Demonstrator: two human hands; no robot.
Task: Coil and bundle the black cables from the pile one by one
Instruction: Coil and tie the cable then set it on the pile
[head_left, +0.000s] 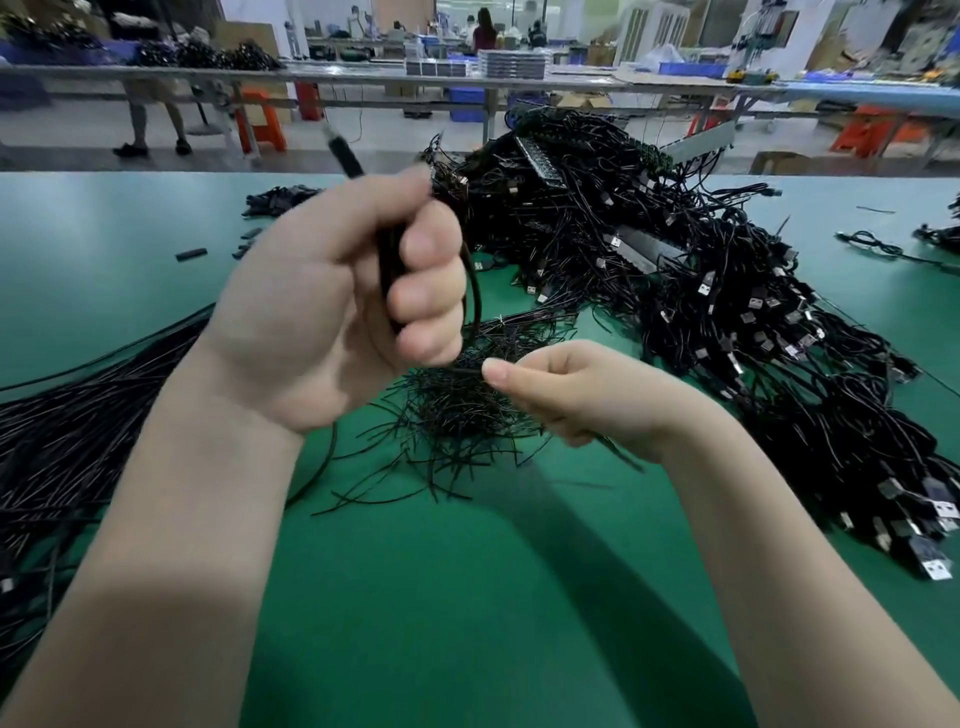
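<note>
Cable (388, 260), black and gathered into a bunch, is gripped in the curled fingers of the left hand (332, 306), raised above the heap of short black ties (452, 410) on the green surface (467, 597). One tie end is pinched by the right hand (576, 395) just over that heap. Behind the heap, the big pile of USB cables (675, 270) is seen.

Cable pile (701, 291) on table (467, 597) at right, straight cables (67, 431) left, ties (457, 415) between
</note>
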